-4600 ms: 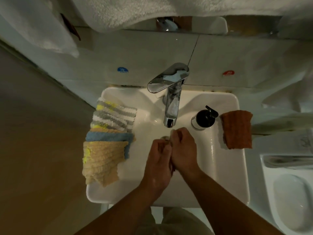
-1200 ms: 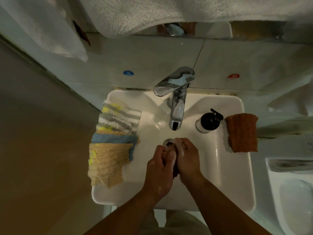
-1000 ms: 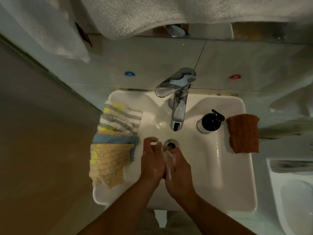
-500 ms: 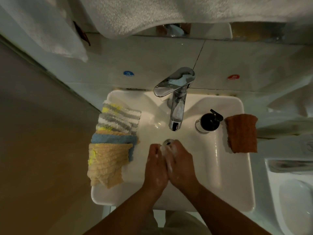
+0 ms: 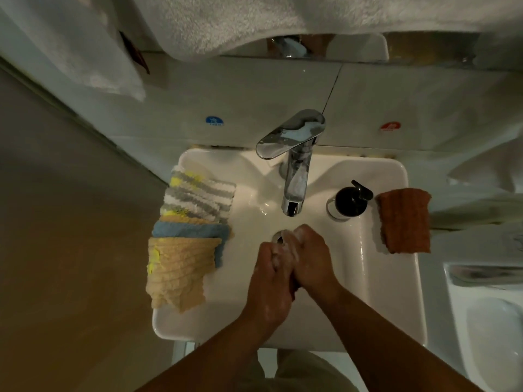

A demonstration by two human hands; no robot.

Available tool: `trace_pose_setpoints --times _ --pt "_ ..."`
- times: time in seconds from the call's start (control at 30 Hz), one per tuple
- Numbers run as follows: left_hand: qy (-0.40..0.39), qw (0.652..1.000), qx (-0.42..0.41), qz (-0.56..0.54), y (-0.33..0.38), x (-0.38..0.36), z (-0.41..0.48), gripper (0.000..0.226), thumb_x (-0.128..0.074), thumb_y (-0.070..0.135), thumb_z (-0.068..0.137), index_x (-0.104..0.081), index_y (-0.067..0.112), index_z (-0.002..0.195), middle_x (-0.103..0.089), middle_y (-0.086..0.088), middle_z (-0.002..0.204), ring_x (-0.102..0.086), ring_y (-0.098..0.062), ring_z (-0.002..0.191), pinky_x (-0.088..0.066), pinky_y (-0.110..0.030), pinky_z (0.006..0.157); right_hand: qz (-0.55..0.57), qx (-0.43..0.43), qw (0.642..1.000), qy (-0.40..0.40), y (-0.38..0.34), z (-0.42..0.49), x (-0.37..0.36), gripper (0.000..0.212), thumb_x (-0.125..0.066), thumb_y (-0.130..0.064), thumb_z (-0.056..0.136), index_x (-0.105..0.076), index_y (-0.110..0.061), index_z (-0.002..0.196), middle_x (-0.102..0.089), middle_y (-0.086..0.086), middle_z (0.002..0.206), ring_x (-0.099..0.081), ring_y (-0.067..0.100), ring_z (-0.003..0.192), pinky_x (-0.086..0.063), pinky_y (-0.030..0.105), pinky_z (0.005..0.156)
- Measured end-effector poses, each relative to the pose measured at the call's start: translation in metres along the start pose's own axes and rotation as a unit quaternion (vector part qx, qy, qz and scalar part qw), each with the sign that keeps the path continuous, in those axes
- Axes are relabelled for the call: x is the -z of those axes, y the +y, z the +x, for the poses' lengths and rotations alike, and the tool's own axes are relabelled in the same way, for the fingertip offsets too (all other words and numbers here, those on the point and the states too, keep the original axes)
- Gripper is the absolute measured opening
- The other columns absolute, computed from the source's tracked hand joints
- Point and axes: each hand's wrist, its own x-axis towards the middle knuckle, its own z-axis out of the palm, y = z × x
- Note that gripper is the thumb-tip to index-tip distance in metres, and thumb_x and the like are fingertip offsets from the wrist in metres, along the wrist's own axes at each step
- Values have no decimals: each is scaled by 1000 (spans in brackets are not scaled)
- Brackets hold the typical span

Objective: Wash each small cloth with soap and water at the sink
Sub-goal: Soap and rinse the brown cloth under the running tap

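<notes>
My left hand point(image 5: 268, 290) and my right hand point(image 5: 312, 260) are clasped together over the basin of the white sink point(image 5: 390, 301), just in front of the drain point(image 5: 278, 236). Both are soapy, with fingers curled into each other. A dark sliver shows between the palms; I cannot tell what it is. A stack of small cloths lies on the sink's left rim: striped grey-and-yellow point(image 5: 198, 195), blue point(image 5: 189, 230), tan point(image 5: 177, 273). An orange cloth point(image 5: 404, 220) lies on the right rim. A black soap pump point(image 5: 351, 200) stands beside the tap point(image 5: 294, 171).
White towels point(image 5: 226, 21) hang above the mirror edge. Blue and red stickers mark the wall tiles behind the tap. A second white fixture point(image 5: 492, 321) sits at the right. A brown wall runs along the left.
My hands have kept rubbing against each other in the basin, sliding back toward the drain after pulling nearer to me a second ago. The cloths and the pump have not moved.
</notes>
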Motion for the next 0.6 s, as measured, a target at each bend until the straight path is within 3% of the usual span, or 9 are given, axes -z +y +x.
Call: trace_pose_setpoints --times 0.07,0.1,0.23,0.3,0.4,0.5,0.6 --pt "-6 1000 -14 7 5 7 3 12 -55 17 102 -49 18 92 -58 1 76 -58 -3 61 -45 -20 52 -9 -35 999 -6 12 -5 -11 22 -50 -37 103 -61 -22 92 -63 -8 81 -63 4 70 -54 27 67" --pt "22 1000 -7 19 5 10 12 12 -54 16 102 -51 18 91 -60 0 77 -60 -7 65 -47 -22 54 -19 -32 999 -25 12 -15 -15 18 -49 -36 104 -60 -23 96 -63 -9 81 -64 5 68 -56 28 64" --pt "118 989 73 -46 4 16 30 15 -47 9 102 -55 19 94 -64 -8 89 -63 -24 83 -53 -37 71 -15 55 997 -50 -9 -37 -11 15 -44 -31 107 -50 -18 106 -58 -10 75 -63 -3 68 -49 13 57" --pt "83 990 85 -83 7 9 18 9 -45 11 105 -53 12 100 -63 -8 89 -63 -19 78 -53 -34 67 -36 86 995 -19 -15 -23 -3 24 -44 -34 106 -54 -14 95 -57 -10 74 -60 -4 75 -43 10 59" --pt "12 994 49 -96 14 4 -1 10 -47 23 106 -50 15 102 -59 -3 78 -56 -1 56 -43 -19 49 16 8 999 31 -12 -2 5 29 -50 -34 104 -56 -14 84 -57 -9 72 -59 -4 72 -40 10 59" --pt "-2 999 -11 -43 16 10 6 7 -50 17 105 -50 17 98 -61 1 80 -59 0 64 -47 -19 55 -11 -9 1000 11 -11 -10 5 31 -45 -30 105 -57 -23 78 -57 -9 73 -59 -1 69 -37 14 60" --pt "73 997 23 -28 13 19 27 13 -46 8 103 -53 17 96 -62 -2 82 -62 -11 74 -51 -27 64 -10 61 997 -36 -15 -33 -4 24 -43 -32 107 -59 -17 98 -63 -6 78 -63 -1 71 -47 17 57"
